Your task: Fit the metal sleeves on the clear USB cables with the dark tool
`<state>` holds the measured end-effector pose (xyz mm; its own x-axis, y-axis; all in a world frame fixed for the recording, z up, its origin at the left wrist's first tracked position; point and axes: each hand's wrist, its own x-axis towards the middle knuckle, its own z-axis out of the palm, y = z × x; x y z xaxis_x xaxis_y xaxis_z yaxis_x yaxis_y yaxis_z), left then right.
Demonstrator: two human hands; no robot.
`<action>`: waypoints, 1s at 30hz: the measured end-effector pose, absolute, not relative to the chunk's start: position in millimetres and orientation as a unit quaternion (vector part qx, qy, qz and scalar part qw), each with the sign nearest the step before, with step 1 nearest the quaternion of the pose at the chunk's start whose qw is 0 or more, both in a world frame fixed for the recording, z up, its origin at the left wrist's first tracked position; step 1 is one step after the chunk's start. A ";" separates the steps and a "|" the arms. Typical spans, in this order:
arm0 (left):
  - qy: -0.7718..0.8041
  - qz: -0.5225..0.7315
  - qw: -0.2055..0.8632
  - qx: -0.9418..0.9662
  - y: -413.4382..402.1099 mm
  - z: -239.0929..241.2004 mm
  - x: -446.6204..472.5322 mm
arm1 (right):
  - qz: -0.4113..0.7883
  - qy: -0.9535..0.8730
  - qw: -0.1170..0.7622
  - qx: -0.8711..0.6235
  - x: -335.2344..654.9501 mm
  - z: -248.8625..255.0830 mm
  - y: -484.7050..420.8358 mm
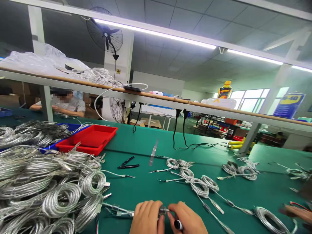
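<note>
At the front edge of the green table, my left hand (147, 216) is closed around a clear-sheathed silver USB cable, close to a dark cylindrical lump (162, 210) on it. Fingers of my right hand (188, 219) pinch the cable just right of that lump. A dark, pen-like thing with a white end (178, 224) pokes out of my right hand; its kind is unclear. Left of my hands lie loose cable ends (119, 211) with bare wires. A big heap of coiled silver cables (60, 200) fills the left side.
Behind the heap stands a red tray (95, 138) near a blue one. Black-handled pliers (128, 164) and a steel ruler (153, 152) lie mid-table. Several coiled cables (198, 187) spread rightward. A co-worker's hand (298, 213) is at far right; another person (68, 104) sits beyond the shelf.
</note>
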<state>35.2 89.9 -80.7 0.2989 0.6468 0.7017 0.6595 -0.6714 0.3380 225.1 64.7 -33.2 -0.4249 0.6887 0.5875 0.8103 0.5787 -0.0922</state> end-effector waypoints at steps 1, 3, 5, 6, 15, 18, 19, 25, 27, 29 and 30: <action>-0.407 -0.431 0.004 -0.805 89.0 -78.5 34.4 | -0.101 -0.837 0.304 -0.444 223.9 -32.4 63.6; -0.410 -0.428 -0.009 -0.805 85.9 -73.1 32.4 | -0.095 -0.832 0.315 -0.447 221.5 -29.8 61.3; -0.409 -0.423 -0.028 -0.808 82.3 -67.8 30.6 | -0.095 -0.822 0.327 -0.456 218.6 -26.0 58.7; -0.407 -0.420 -0.039 -0.810 80.7 -65.5 29.7 | -0.097 -0.816 0.335 -0.460 216.8 -23.8 57.3; -0.417 -0.407 -0.106 -0.806 75.1 -51.9 29.3 | -0.090 -0.792 0.408 -0.445 207.3 -13.2 53.4; -0.426 -0.404 -0.125 -0.800 72.8 -49.5 29.4 | -0.075 -0.786 0.417 -0.451 207.5 -14.5 53.5; -0.428 -0.404 -0.132 -0.798 72.0 -48.8 29.0 | -0.066 -0.784 0.419 -0.453 207.4 -14.7 53.3; -0.427 -0.410 -0.164 -0.789 70.0 -45.4 26.8 | -0.029 -0.778 0.424 -0.463 204.7 -14.1 51.4; -0.424 -0.418 -0.170 -0.785 70.2 -46.1 27.2 | -0.026 -0.776 0.432 -0.459 203.8 -13.7 50.2; -0.424 -0.430 -0.175 -0.777 70.6 -47.7 27.4 | -0.015 -0.769 0.455 -0.448 203.8 -13.3 47.9; -0.426 -0.438 -0.178 -0.772 70.9 -48.5 27.1 | -0.004 -0.763 0.475 -0.437 204.1 -13.2 46.4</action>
<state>27.1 70.9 -48.5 0.2536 0.8127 0.5246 0.5016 -0.5742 0.6471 204.1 46.4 -13.2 -0.1656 0.6637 0.7295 0.6718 0.6174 -0.4093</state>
